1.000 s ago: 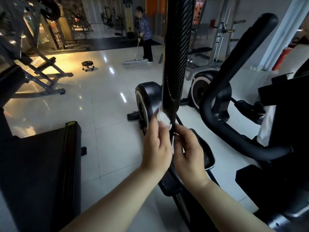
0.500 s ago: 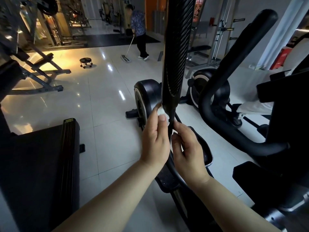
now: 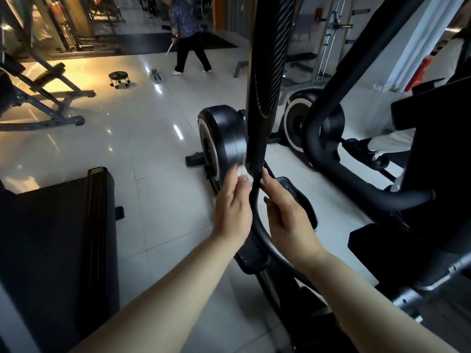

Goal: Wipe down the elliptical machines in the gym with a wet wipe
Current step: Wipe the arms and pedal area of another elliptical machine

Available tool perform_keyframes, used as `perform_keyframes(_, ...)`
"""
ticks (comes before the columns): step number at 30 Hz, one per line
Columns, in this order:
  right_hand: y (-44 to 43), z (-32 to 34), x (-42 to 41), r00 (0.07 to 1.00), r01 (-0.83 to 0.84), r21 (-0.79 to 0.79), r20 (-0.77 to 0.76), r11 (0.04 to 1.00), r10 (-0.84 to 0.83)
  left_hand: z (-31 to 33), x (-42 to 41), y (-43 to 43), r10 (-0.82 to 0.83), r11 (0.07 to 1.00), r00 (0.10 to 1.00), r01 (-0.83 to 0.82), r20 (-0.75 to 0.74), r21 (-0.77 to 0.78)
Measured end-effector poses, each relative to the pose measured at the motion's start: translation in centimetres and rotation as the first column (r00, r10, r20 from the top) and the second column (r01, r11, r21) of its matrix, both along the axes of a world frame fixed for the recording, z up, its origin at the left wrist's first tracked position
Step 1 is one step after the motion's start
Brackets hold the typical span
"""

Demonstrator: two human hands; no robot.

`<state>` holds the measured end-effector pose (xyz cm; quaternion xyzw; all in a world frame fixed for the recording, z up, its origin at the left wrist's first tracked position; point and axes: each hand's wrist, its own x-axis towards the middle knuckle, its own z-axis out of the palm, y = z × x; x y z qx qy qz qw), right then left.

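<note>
Both forearms stretched forward, hands side by side low on handle bar (image 3: 256, 146) of elliptical (image 3: 252, 253). Left hand (image 3: 233, 205): fingers curled, pinching crumpled white wipe (image 3: 244, 173), pressing it on bar's left side just below ribbed grip (image 3: 272, 59). Right hand (image 3: 288, 215): thumb and forefinger round thin bar on opposite side, other fingers loosely curled. Flywheel (image 3: 224, 138) behind hands; pedal (image 3: 302, 197) under right hand. Treadmill (image 3: 58, 238) at left. Person (image 3: 187, 34) with mop (image 3: 158, 75) far across tiled floor (image 3: 153, 138).

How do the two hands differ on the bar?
The left hand holds a white wipe against the bar; the right hand pinches the bar, no wipe showing. The left hand sits left of the bar, the right hand right. Both meet it below the ribbed grip.
</note>
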<state>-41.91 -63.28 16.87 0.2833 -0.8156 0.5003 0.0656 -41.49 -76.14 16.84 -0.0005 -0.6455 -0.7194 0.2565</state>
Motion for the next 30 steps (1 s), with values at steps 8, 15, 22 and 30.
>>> perform_keyframes(8, 0.4, -0.5, 0.7, 0.997, -0.047, 0.102, 0.071, 0.994, 0.04, -6.2, 1.3, 0.3, -0.028, 0.994, 0.931, -0.013, 0.364, 0.109)
perform_keyframes(15, 0.6, -1.1, 0.6, 0.999, -0.011, 0.15, 0.054, 0.989, 0.003, -4.9, 0.6, -0.2, -0.004, 0.999, 0.975, -0.005, 0.223, 0.037)
perform_keyframes(22, 1.1, -1.9, 0.7, 0.997, -0.031, 0.173, 0.071, 0.984, 0.019, -8.4, 1.9, 1.3, -0.088, 0.987, 0.883, 0.013, 0.461, 0.163)
perform_keyframes(30, 1.8, -3.9, 0.9, 0.972, 0.015, 0.31, 0.218, 0.951, -0.087, -7.6, 1.3, 1.9, 0.141, 0.989, 0.908, -0.115, 0.395, -0.088)
